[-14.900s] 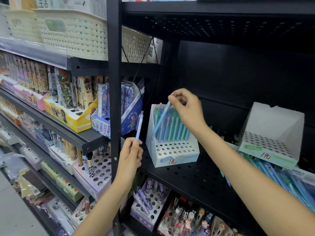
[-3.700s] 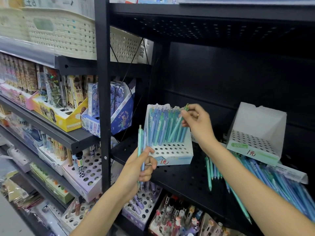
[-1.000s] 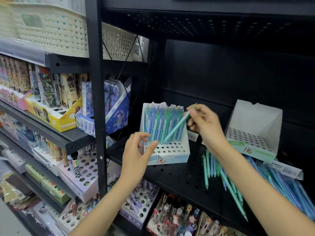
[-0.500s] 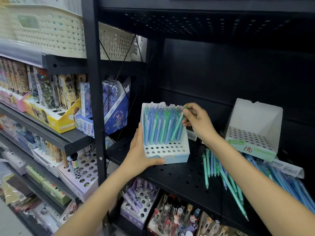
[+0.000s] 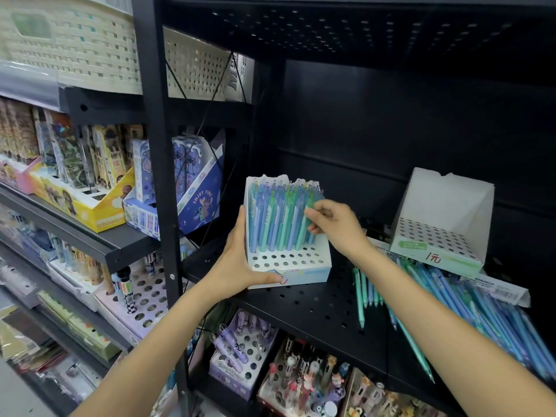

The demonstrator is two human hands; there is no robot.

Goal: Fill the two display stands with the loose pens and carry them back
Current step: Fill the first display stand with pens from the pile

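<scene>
While gripped at its left wall and front corner by the left hand (image 5: 240, 266), fingers up the side and thumb curled across the printed front lip, white perforated cardboard display stand (image 5: 288, 260) sits on the black perforated metal shelf (image 5: 301, 308), near its left front part. Packed upright in its rear rows with blue and green plastic pens (image 5: 279, 218); front two rows of holes bare. Right hand (image 5: 334, 224) reaching in from the right, fingers curled, fingertips (image 5: 313, 210) pinching one green pen at the right end of the standing rows. Both forearms bare, stretched up from the lower edge of the view.

Second white perforated cardboard stand (image 5: 442, 236), tall sloped back, green label and red handwritten price on its front, well apart to the right on the same shelf, holes all unfilled, front edge resting over a heap of loose blue and green pens (image 5: 493, 314) that spreads toward the right front. Small row of loose green and blue pens (image 5: 365, 293) lying between the two stands, just beside the right forearm.

Left of the black upright post (image 5: 159, 176), yellow and blue printed boxes (image 5: 120, 194) of stationery on a neighbouring shelf, cream woven plastic baskets (image 5: 78, 49) above. Below, lilac and white holed trays (image 5: 240, 356) with character-topped pens.
</scene>
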